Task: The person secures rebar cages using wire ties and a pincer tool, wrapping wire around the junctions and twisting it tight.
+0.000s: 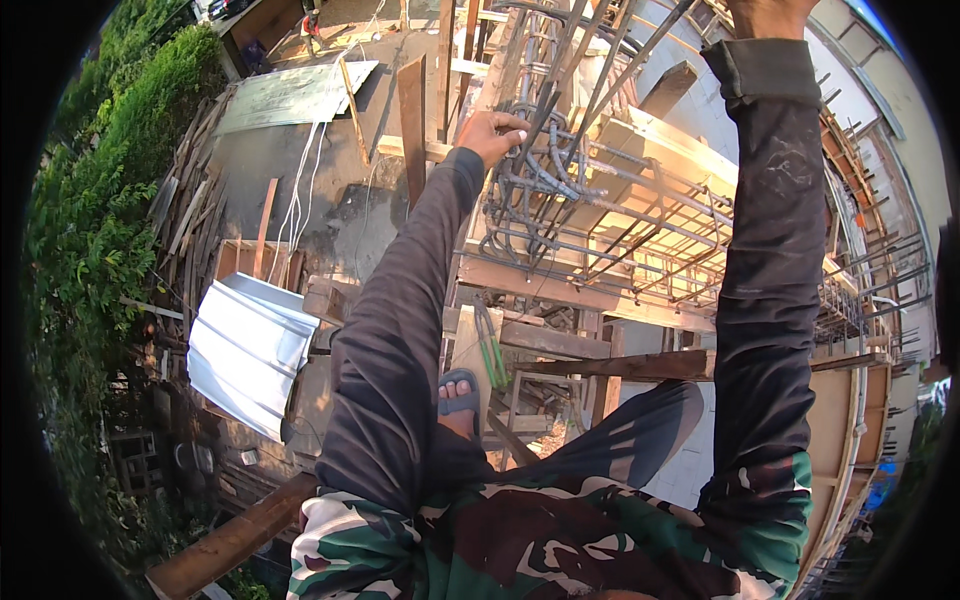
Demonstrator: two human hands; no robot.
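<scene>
My left hand [490, 136] is at the upright rebar [545, 115] of a column cage, its fingers curled in against a bar. Around it, bent bars and ties crowd together at the corner where the column meets a horizontal rebar cage [650, 225]. That cage lies in a beam form of pale plywood and timber [590, 290]. My right arm reaches far up, and the right hand [770, 15] shows only near the wrist at the upper edge; its fingers are out of the picture. Below the cage, a tool with green handles [490, 350] lies on a board by my foot.
My sandalled foot [458, 395] stands on a narrow board high above the ground. Timber props [412, 130] and a crosswise beam [620, 366] surround me. Lower left are metal sheets [250, 350] and stacked planks [185, 215]. White cords [298, 200] hang left; a person [311, 30] stands far off.
</scene>
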